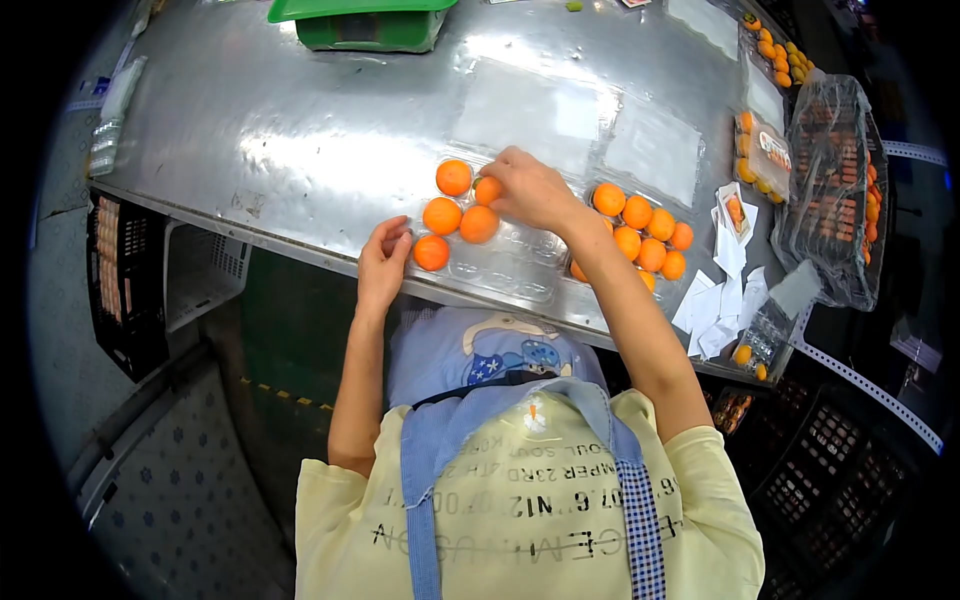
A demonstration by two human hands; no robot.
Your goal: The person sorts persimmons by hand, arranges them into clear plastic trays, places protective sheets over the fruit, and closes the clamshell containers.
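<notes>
My right hand [532,190] has its fingers closed round an orange [488,191], at the upper right of a small group of oranges. Below and left of it, more oranges [442,216] sit in a clear plastic tray [515,265] near the metal table's front edge. The tray's right part holds no fruit. Beside the lowest orange [431,253] of the group is my left hand [381,265], holding nothing, its thumb and fingers apart. Whether the thumb touches that orange I cannot tell.
Right of my right forearm stands another filled tray of oranges [650,238]. Clear trays [535,110] lie farther back. A green container [365,28] is at the far edge. White paper slips [718,310] and a plastic-lined crate [825,190] are at the right.
</notes>
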